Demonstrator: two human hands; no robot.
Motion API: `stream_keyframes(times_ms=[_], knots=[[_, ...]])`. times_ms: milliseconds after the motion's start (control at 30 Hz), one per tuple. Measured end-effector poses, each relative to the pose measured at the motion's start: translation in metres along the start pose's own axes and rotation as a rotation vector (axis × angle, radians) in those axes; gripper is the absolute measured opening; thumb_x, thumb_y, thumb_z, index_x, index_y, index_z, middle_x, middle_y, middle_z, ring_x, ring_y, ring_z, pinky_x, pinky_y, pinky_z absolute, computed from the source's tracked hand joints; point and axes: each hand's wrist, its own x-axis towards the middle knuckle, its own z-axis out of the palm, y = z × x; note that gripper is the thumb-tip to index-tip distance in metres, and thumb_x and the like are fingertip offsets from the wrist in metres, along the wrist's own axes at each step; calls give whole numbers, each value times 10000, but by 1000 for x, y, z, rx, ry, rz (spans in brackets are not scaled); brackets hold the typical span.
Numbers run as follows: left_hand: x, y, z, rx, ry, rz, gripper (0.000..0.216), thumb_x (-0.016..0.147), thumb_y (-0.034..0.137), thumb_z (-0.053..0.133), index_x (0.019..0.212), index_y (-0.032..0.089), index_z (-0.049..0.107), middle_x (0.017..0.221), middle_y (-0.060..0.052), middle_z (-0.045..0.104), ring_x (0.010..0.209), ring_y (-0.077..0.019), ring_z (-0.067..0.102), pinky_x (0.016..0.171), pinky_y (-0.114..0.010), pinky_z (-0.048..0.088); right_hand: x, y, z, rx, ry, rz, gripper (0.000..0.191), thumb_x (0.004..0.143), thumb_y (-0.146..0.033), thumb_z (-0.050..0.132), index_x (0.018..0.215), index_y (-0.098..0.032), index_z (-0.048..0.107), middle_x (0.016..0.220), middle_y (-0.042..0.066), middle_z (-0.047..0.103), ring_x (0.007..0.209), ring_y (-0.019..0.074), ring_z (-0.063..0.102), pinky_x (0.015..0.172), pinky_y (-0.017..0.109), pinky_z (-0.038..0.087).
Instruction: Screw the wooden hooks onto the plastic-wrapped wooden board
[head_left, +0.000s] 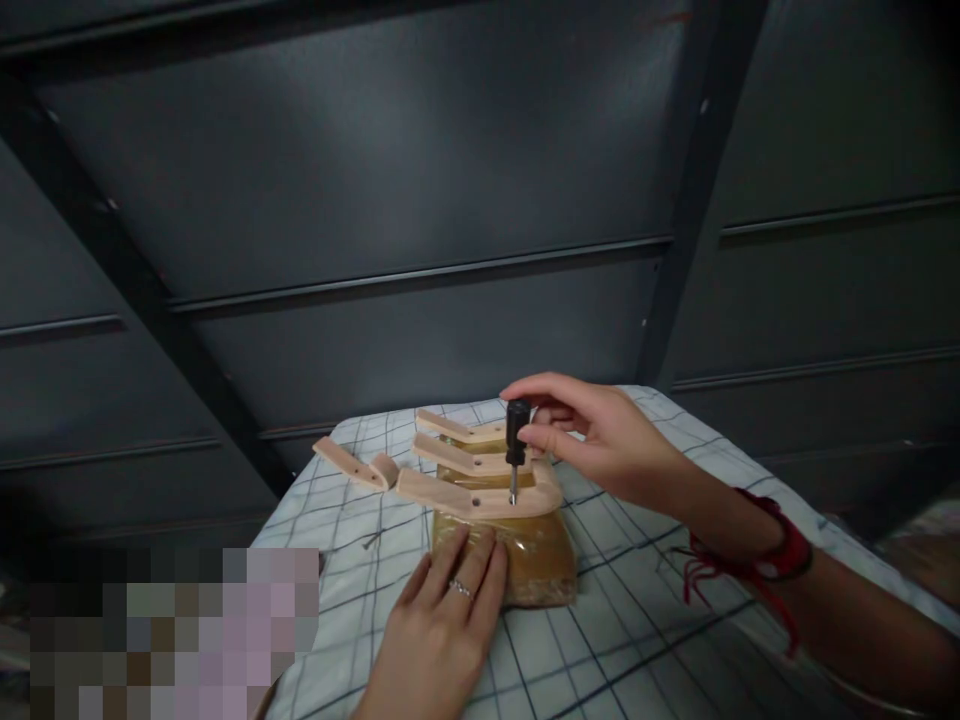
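Observation:
My right hand point(581, 425) grips a short black-handled screwdriver point(516, 430), held upright between thumb and fingers. Its metal tip meets a hole in the nearest curved wooden hook point(439, 492). That hook lies across a tape-wrapped brown package point(544, 560). Flat on the package's near part rests my left hand point(454, 600), fingers stretched out, a ring on one of them. Behind the nearest hook, two more wooden hooks lie in a row, the middle one point(450, 455) and the far one point(446, 425). A separate wooden hook point(349, 465) is to the left on the cloth.
A white checked cloth point(637, 620) covers the table. Small screws point(373, 540) lie on it left of the package. Dark metal panels point(420, 330) rise directly behind the table. A blurred-out patch fills the lower left corner.

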Motion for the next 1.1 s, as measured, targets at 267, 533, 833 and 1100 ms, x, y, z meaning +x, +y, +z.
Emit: stream_keyframes(times_ms=[267, 533, 833, 1100], knots=[[70, -7, -28, -765, -348, -457, 135, 756, 147, 529, 840, 129, 633, 949, -113, 663, 930, -258, 599, 840, -430, 457, 1, 10, -3, 18, -1, 52, 240, 767, -234, 543, 1003, -219, 584, 710, -15, 614, 585, 107, 588, 551, 227, 475], [91, -28, -3, -978, -211, -631, 255, 669, 36, 574, 895, 143, 526, 842, -33, 669, 765, -143, 628, 676, -246, 485, 9, 9, -8, 19, -59, 107, 239, 747, -245, 571, 984, -224, 601, 703, -26, 591, 539, 94, 561, 497, 213, 453], [80, -3, 6, -805, -161, -667, 468, 775, 39, 463, 1224, 165, 431, 931, -112, 675, 889, -245, 639, 759, -431, 499, -1, 12, -9, -93, -13, -2, 240, 808, -296, 562, 1041, -239, 560, 574, -64, 556, 481, 88, 537, 473, 213, 423], [75, 3, 7, -717, -136, -654, 455, 817, 115, 470, 1265, 157, 402, 889, -102, 678, 794, -252, 651, 707, -453, 520, -6, 5, 4, -192, 152, -40, 263, 808, -316, 568, 1059, -244, 538, 569, -61, 521, 453, 97, 489, 421, 240, 388]])
